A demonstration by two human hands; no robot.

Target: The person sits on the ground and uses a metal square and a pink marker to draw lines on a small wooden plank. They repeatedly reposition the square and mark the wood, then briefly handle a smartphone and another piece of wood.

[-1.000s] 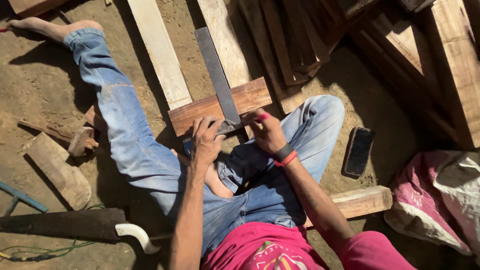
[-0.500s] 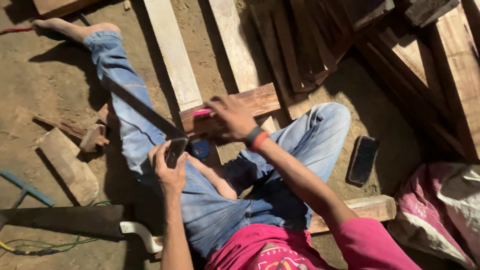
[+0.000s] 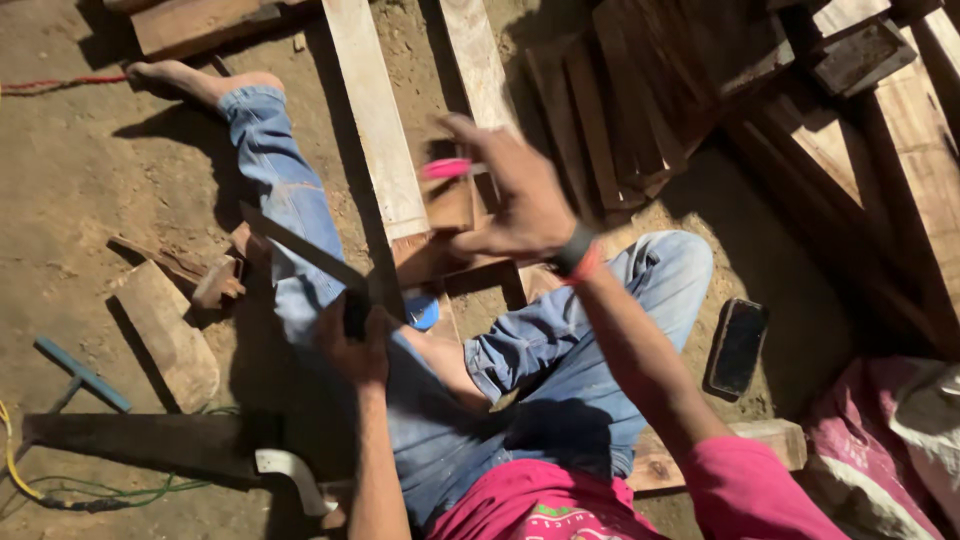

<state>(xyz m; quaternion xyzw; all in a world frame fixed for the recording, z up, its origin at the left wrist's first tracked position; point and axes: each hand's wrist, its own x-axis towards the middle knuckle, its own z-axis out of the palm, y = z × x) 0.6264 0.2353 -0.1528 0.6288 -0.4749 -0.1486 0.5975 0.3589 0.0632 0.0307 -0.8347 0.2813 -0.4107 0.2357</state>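
I sit on the dirt floor in blue jeans. My left hand (image 3: 355, 345) grips the dark handle of a metal try square (image 3: 300, 250). Its blade slants up and left over my left leg. My right hand (image 3: 515, 200) is raised above a short wooden block (image 3: 440, 262) that lies across my lap area. It holds a pink pencil (image 3: 446, 168) between the fingers, tip pointing left. A small blue round object (image 3: 423, 313) lies beside the block, close to my left hand.
Long pale planks (image 3: 375, 120) run away from me, with stacked dark boards (image 3: 650, 90) at the upper right. A black phone (image 3: 737, 346) lies on the ground at right, near a pink cloth bundle (image 3: 880, 440). A handsaw (image 3: 150, 442), wood offcuts (image 3: 165, 335) and a blue tool (image 3: 82, 373) lie at left.
The try square has come off the wooden block and swung left in my left hand. My right hand has lifted off the block with the pink pencil.
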